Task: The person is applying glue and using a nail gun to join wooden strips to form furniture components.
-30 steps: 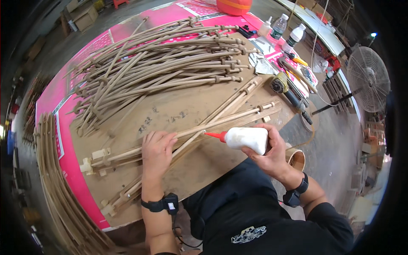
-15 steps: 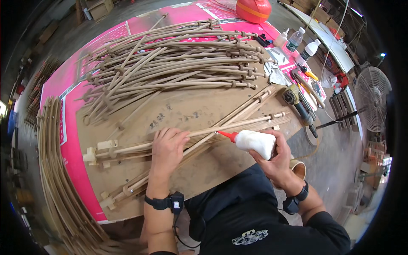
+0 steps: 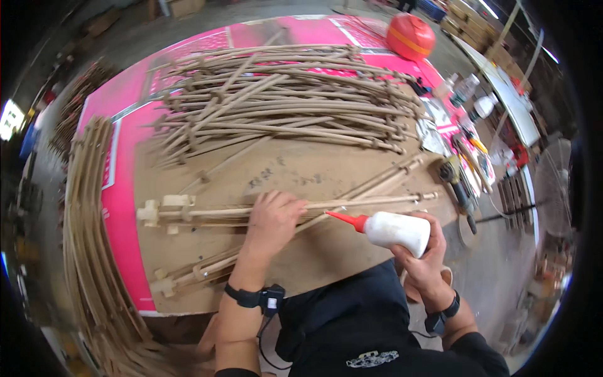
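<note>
In my right hand (image 3: 428,256) is a white squeeze bottle (image 3: 397,232) with a red pointed nozzle (image 3: 352,220), held nearly level. Its tip points left, close to the spot where two long bundles of wooden rods cross. My left hand (image 3: 274,217) is closed over the upper wooden rod (image 3: 217,213), its fingertips curled down around it. This rod lies across the board, its left end at pale wooden blocks (image 3: 148,213) and a small ring near its right end. A second rod bundle (image 3: 223,264) slants beneath it.
Behind lies a heap of thin rods with rings (image 3: 282,94). Bent strips (image 3: 94,220) hang along the table's left side. A power tool (image 3: 457,185), bottles (image 3: 463,90) and hand tools sit at the right. A red round container (image 3: 410,38) stands at the back.
The whole view has shifted, so the table appears further right. My right hand still holds the bottle, its nozzle near the crossing. My left hand stays on the rod.
</note>
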Demonstrator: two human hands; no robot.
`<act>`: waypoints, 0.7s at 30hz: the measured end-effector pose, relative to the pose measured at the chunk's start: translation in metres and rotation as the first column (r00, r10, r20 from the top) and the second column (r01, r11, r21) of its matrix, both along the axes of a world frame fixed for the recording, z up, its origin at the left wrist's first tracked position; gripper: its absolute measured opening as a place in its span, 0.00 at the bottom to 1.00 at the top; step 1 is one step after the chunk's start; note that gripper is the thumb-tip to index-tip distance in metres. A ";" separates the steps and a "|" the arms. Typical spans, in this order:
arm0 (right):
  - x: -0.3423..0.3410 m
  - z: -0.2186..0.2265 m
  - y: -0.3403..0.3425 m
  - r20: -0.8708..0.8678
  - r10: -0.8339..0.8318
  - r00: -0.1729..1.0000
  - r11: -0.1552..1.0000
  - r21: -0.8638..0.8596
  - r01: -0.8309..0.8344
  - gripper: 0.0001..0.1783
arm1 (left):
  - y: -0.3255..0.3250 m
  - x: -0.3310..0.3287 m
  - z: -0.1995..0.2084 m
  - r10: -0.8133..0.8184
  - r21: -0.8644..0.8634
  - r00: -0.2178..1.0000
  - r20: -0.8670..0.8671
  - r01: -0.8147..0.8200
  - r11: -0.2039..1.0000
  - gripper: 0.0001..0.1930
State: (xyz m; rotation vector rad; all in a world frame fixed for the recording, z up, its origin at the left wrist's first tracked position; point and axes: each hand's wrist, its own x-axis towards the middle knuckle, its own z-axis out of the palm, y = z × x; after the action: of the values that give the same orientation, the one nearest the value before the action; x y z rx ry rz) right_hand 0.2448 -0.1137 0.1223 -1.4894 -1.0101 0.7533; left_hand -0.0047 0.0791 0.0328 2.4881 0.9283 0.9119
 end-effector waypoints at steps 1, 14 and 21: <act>-0.001 0.001 0.004 0.035 0.020 0.999 1.000 0.005 -0.020 0.37 | -0.001 0.003 -0.002 -0.016 0.027 1.000 0.004 0.015 1.000 0.07; -0.121 -0.003 0.103 0.108 0.419 0.902 0.894 0.126 -0.431 0.38 | 0.004 0.004 -0.018 -0.145 0.096 0.983 0.111 0.135 0.986 0.20; -0.164 -0.008 0.136 0.430 0.375 0.821 0.891 0.078 -0.448 0.36 | -0.008 0.010 -0.032 -0.048 0.103 0.987 0.155 0.032 0.994 0.23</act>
State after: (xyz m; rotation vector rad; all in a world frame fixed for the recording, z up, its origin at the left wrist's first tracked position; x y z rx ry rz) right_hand 0.0804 0.0219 0.1142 -1.3074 -1.7155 0.6416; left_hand 0.0056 0.0714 0.0010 2.4641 0.7969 1.1487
